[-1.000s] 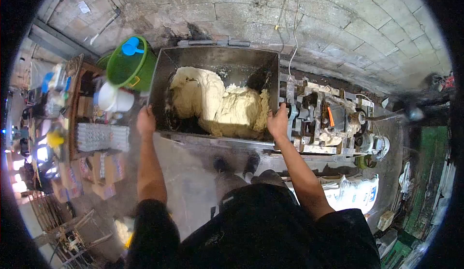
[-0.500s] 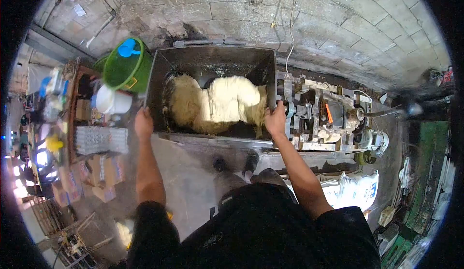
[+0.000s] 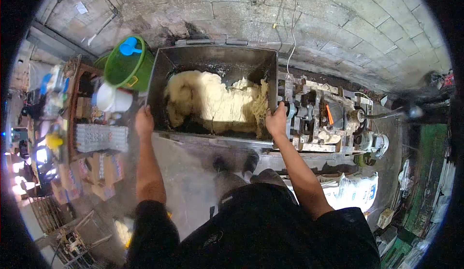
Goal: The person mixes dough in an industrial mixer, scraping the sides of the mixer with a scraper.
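A dark metal mixing trough (image 3: 217,52) stands before me, its open top facing up. Pale dough (image 3: 227,100) lies inside, brightly lit in the middle and shaded at the left, with a ragged mass against the right wall. My left hand (image 3: 144,122) is closed round the trough's left edge near the front corner. On the right edge, near the front, my right hand (image 3: 276,121) is closed with the thumb up. The undersides of my fingers are hidden. Neither hand touches the dough.
Left of the trough are a green tub (image 3: 126,68) with a blue scoop (image 3: 129,46), a white bucket (image 3: 113,98), stacked egg trays (image 3: 101,138) and cardboard boxes (image 3: 104,172). To the right stand shafts and a motor (image 3: 372,141). White sacks (image 3: 355,191) lie beside my legs.
The dough has shifted and changed shape inside the trough, its bright part now stretched lower and wider. Both hands keep their places on the edges.
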`<state>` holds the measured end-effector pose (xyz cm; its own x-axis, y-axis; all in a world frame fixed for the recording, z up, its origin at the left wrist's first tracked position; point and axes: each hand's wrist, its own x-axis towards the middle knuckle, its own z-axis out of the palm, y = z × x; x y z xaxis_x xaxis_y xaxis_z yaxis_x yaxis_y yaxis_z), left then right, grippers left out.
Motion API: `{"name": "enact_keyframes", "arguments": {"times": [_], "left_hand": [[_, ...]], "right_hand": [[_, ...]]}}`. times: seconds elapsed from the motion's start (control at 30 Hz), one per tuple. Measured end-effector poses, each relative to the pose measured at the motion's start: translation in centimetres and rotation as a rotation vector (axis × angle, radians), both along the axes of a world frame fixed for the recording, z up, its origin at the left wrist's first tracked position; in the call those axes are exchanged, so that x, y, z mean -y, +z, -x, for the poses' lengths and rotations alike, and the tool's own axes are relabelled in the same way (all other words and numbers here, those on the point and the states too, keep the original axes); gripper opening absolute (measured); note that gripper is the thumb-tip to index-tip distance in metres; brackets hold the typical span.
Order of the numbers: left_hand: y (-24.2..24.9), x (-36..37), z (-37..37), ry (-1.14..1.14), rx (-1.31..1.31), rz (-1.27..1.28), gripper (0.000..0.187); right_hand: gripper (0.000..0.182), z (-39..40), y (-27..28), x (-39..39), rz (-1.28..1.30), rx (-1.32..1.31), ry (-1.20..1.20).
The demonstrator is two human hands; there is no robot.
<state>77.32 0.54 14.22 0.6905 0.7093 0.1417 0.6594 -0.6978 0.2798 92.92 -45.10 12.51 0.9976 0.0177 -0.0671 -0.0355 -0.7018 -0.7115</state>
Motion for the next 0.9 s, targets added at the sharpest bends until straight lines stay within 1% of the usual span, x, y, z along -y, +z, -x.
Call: {"name": "enact_keyframes", "arguments": {"times": [0.13,0.23,0.3,0.43,0.5,0.6,0.73,0.9], "left_hand": [[-0.4,-0.4,0.1,-0.018,-0.007,-0.021,0.042],[-0.5,-1.2,0.0,-0.025,-0.057,0.060,0.041],[-0.5,-1.1,0.1,-0.020,-0.041,0.041,0.040],[-0.2,-0.6,0.1,-0.008,-0.021,0.024,0.039],[0.0,-0.5,0.1,0.001,-0.056,0.037,0.040],[-0.3,-0.8,0.0,0.017,-0.079,0.057,0.040],[0.1,-0.3,-0.1,0.062,-0.088,0.064,0.042],[0.3,-0.3,-0.1,0.022,-0.067,0.067,0.042]], "right_hand": [[0.033,0.0,0.2,-0.1,-0.021,0.000,-0.014],[0.032,0.0,-0.1,-0.2,-0.002,0.001,-0.014],[0.031,0.1,-0.6,-0.1,0.026,0.020,-0.004],[0.034,0.1,-0.7,-0.2,0.020,0.068,-0.008],[0.035,0.1,-0.8,-0.3,0.016,0.088,-0.016],[0.036,0.1,-0.2,-0.2,0.021,0.030,0.007],[0.036,0.1,-0.4,-0.1,0.019,0.070,0.013],[0.034,0.0,-0.8,0.1,0.021,0.007,0.023]]}}
